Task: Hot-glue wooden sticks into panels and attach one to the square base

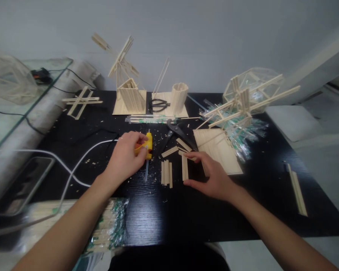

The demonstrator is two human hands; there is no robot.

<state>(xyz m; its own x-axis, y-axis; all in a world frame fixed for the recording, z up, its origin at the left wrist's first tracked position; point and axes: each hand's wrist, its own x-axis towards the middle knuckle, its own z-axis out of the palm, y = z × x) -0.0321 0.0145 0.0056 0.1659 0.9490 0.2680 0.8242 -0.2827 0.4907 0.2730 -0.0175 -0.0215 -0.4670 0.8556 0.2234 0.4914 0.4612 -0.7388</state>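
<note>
The hands are apart: the left hand (127, 154) is closed around the yellow glue gun (149, 143), and the right hand (216, 178) spans a small row of short sticks (185, 168) on the black table (186, 222), a fingertip near each end. The blur makes it hard to tell whether those fingers actually press on the wood. Uneven pressure there could skew the row or make a stick pop out. The gun's nozzle could burn a finger if it is hot and the hands come close together. Its white cord (86, 156) curves near the left forearm, so a snag could jerk the gun. A sideways bump could scatter the loose sticks (166, 173) between the hands, or knock the pliers (178, 131) beyond them.
</note>
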